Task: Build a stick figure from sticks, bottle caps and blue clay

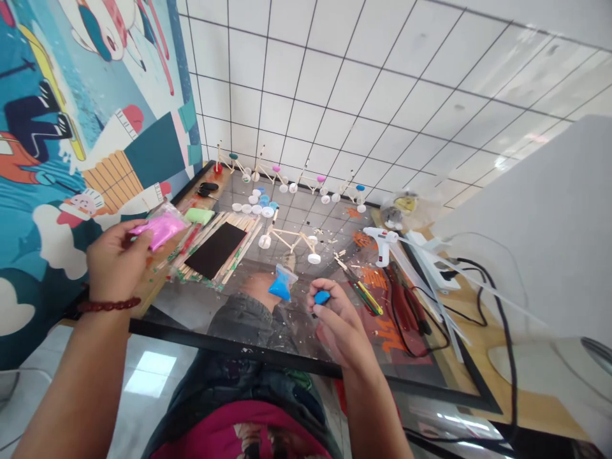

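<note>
My left hand is closed on a clear bag of pink clay, raised over the left side of the glass table. In my right hand, near the table's front edge, a small flattened lump of blue clay is pinched between thumb and fingers. A bag of blue clay lies on the glass just left of that hand. Farther back stands a small stick-built tricycle model with white cap wheels. A green clay pack rests near the pink bag.
Several similar models line the back edge. Loose white caps sit before them. A black sheet lies on bundled sticks. To the right are a white glue gun, a yellow cutter, pliers and a power strip with cables.
</note>
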`<state>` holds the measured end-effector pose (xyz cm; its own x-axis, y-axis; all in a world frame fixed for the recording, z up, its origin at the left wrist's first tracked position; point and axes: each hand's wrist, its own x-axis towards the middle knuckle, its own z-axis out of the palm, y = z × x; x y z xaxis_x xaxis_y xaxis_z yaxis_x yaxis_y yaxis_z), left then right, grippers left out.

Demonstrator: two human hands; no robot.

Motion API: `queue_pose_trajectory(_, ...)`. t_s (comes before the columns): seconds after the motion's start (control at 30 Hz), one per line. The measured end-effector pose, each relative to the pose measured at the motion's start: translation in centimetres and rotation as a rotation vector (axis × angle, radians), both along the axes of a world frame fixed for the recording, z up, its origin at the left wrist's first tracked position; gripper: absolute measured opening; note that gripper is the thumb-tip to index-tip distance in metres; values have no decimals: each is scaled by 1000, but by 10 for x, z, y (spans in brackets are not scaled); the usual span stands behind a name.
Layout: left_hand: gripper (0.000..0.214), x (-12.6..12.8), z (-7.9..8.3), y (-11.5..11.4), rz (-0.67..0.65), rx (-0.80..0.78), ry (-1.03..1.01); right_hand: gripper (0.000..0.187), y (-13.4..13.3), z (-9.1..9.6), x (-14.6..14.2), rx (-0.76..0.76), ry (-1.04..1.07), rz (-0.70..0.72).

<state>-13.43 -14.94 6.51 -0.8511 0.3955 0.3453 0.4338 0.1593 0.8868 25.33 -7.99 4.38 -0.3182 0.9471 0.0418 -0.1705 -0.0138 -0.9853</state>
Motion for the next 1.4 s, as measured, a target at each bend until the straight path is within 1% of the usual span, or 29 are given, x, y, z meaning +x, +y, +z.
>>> queue_pose_trajectory(0.07,34,-14,1,7,93,-168,16,35,-6,0,5,-39,1,30)
queue_pose_trajectory(0.1,35,-18,1,9,115,-227,-2,34,-9,1,6,-52,-9,43)
queue_pose_trajectory(0.17,36,-22,-1,11,114,-316,-3,38,-12,3,9,-50,-44,62)
queue_pose_trajectory(0.2,37,-23,-3,10,109,-350,38,40,-12,5,11,-38,-65,64)
queue_pose_trajectory(0.23,37,-22,-5,8,106,-365,118,42,-12,6,13,-23,-85,56)
queue_pose_trajectory(0.3,36,-10,-9,3,84,-319,367,43,-9,6,16,6,-108,10)
queue_pose_trajectory(0.33,34,3,-10,1,47,-249,506,43,-7,5,17,16,-109,-20)
queue_pose_trajectory(0.37,31,20,-11,-1,-27,-182,606,43,-5,3,17,24,-105,-53)
queue_pose_trajectory(0.43,23,66,-12,-1,-275,-111,726,42,-1,-1,15,33,-89,-111)
queue_pose_trajectory(0.5,23,118,-12,3,-540,-98,746,42,3,-6,10,32,-76,-153)
queue_pose_trajectory(0.53,22,141,-12,7,-636,-122,747,42,5,-9,8,29,-76,-165)
queue_pose_trajectory(0.57,20,160,-12,12,-706,-182,742,42,6,-11,5,24,-80,-173)
queue_pose_trajectory(0.6,18,176,-12,17,-727,-263,718,41,7,-14,4,19,-87,-175)
queue_pose_trajectory(0.67,19,193,-13,28,-722,-420,631,36,8,-18,2,14,-105,-169)
queue_pose_trajectory(0.73,20,196,-14,37,-720,-540,537,30,8,-22,2,32,-142,-151)
queue_pose_trajectory(0.8,23,194,-18,42,-772,-574,455,23,9,-24,2,62,-239,-110)
queue_pose_trajectory(0.83,29,192,-21,43,-809,-559,405,21,9,-24,2,78,-302,-87)
queue_pose_trajectory(0.87,35,191,-24,43,-844,-526,337,24,10,-24,1,90,-364,-67)
queue_pose_trajectory(0.93,50,190,-32,42,-894,-430,155,37,12,-23,-2,106,-443,-55)
queue_pose_trajectory(0.97,57,190,-35,40,-915,-376,57,43,14,-22,-4,115,-448,-58)
queue_pose_trajectory(1.0,65,191,-38,39,-937,-318,-32,43,15,-21,-6,122,-435,-50)
queue_pose_trajectory(1.07,78,191,-42,37,-968,-203,-165,34,18,-18,-9,128,-371,-14)
queue_pose_trajectory(1.1,79,192,-42,36,-983,-159,-214,31,18,-16,-11,132,-332,2)
queue_pose_trajectory(1.13,73,192,-42,36,-1010,-133,-255,30,18,-14,-12,137,-298,7)
queue_pose_trajectory(1.17,61,192,-41,35,-1050,-125,-285,29,17,-13,-12,144,-272,-2)
queue_pose_trajectory(1.23,27,192,-39,35,-1138,-145,-303,26,15,-11,-13,158,-244,-54)
queue_pose_trajectory(1.27,18,193,-37,35,-1167,-161,-292,25,13,-10,-13,158,-239,-82)
queue_pose_trajectory(1.3,18,194,-36,35,-1175,-172,-274,24,12,-10,-13,152,-237,-108)
queue_pose_trajectory(1.4,20,195,-35,34,-1124,-181,-251,24,10,-12,-14,128,-233,-157)
